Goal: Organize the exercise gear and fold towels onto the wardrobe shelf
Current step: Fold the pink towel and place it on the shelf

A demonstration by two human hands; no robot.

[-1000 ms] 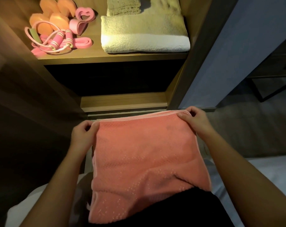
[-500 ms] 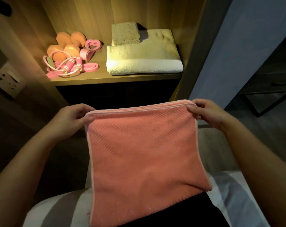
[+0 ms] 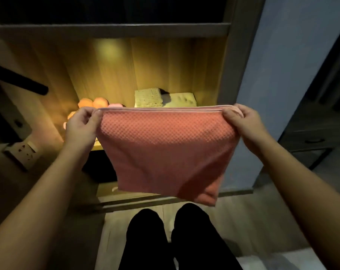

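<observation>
Pink towel (image 3: pixel 165 149), folded into several layers with a waffle weave, is hanging in the air in front of the lit wardrobe shelf (image 3: pixel 97 146), held up by its top edge. That edge is running level between the two hands, and the lower right corner is drooping lowest, above the wooden floor (image 3: pixel 243 221).

The left hand (image 3: pixel 81 127) is pinching the top left corner. Its fingers (image 3: pixel 96 116) are curling closed on the stacked hems, thumb on the near face. The right hand (image 3: pixel 245 123) is gripping the top right corner, and its fingers (image 3: pixel 229 116) are wrapping tightly over the bunched layers. Both forearms are reaching forward and up.

Behind the towel's top edge, a small ribbed cloth (image 3: pixel 148 98) is lying folded on top of a larger cream towel (image 3: pixel 182 99) on the shelf. To their left, orange dumbbells (image 3: pixel 95 103) are peeking out, with a pink item (image 3: pixel 115 104) just beside them, mostly hidden.

On the left wall a white socket (image 3: pixel 24 151) is sitting in shadow, and any marking on it is too small to read. The towel's visible face is showing only its weave. The person's legs (image 3: pixel 165 240), in black, are showing below, and a dark drawer unit (image 3: pixel 311 133) is standing at the far right.
</observation>
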